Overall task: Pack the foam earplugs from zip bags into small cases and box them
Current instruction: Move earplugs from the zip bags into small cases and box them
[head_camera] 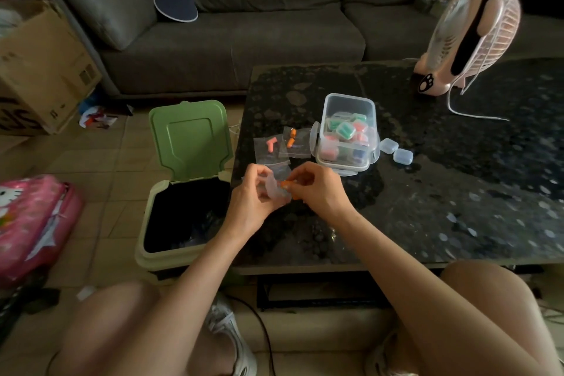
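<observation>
We are curling our left hand [253, 197] round a small clear holder [274, 191], bag or case we cannot tell, over the table's [427, 192] near-left edge; our right hand [317, 189], close against it, is pinching an orange earplug [286, 183] at its mouth. More zip bags [268, 148] are lying just behind, beside the clear box [348, 107] of filled cases; two empty cases [403, 156] are sitting to its right.

On my bench [427, 192] the box [349, 97] sits mid-left, cases [346, 131] in it, two more just right, bags [282, 145] just left. Fan [470, 30] behind, far right; bin [158, 198] on the floor [100, 168] left, seemingly touching the bench.
</observation>
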`<action>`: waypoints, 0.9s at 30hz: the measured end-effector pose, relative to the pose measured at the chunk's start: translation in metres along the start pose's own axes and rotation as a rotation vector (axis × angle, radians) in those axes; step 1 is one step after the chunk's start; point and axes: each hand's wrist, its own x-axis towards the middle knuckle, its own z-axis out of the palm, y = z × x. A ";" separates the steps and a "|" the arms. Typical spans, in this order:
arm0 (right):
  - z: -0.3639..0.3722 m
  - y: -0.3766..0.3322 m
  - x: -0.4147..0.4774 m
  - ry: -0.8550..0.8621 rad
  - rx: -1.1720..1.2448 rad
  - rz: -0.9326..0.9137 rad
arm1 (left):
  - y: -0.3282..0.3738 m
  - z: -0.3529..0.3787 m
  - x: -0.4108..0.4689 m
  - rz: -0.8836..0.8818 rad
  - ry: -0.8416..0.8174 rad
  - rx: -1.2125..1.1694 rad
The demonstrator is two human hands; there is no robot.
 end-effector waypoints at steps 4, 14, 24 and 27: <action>0.001 -0.004 -0.004 -0.018 -0.120 -0.083 | 0.003 0.006 -0.001 0.035 -0.033 0.043; -0.015 -0.008 -0.002 0.003 -0.187 -0.111 | 0.007 0.014 0.000 0.000 -0.033 -0.028; -0.034 -0.008 -0.005 0.009 0.250 -0.007 | 0.009 0.018 0.002 -0.035 -0.029 -0.100; -0.031 -0.007 -0.005 0.029 0.246 -0.041 | 0.009 0.018 0.002 -0.021 -0.032 -0.098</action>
